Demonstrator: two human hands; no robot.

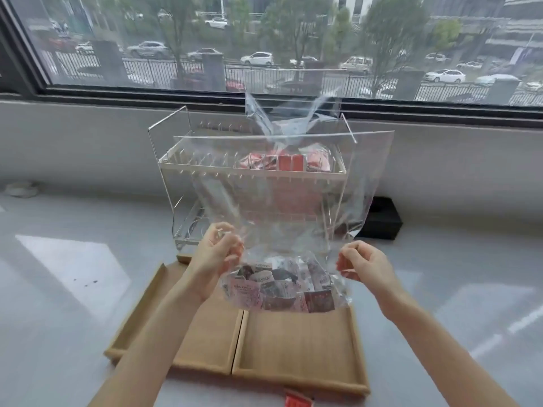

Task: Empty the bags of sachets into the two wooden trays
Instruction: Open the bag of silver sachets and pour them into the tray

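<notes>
Both hands, left hand (217, 248) and right hand (363, 264), are pinching the clear bag (282, 207) by its sides, sachets (279, 286) bunching between the grips, hanging just above two bare wooden trays (293, 342), so nothing's looking emptied yet.

Both your bare forearms reach forward and upward, wrists raised. Your left hand (216, 251) is curled tight, fingers pinching the clear plastic bag (282, 207) at its left side; your right hand (363, 264) pinches its right side, knuckles up.
</notes>
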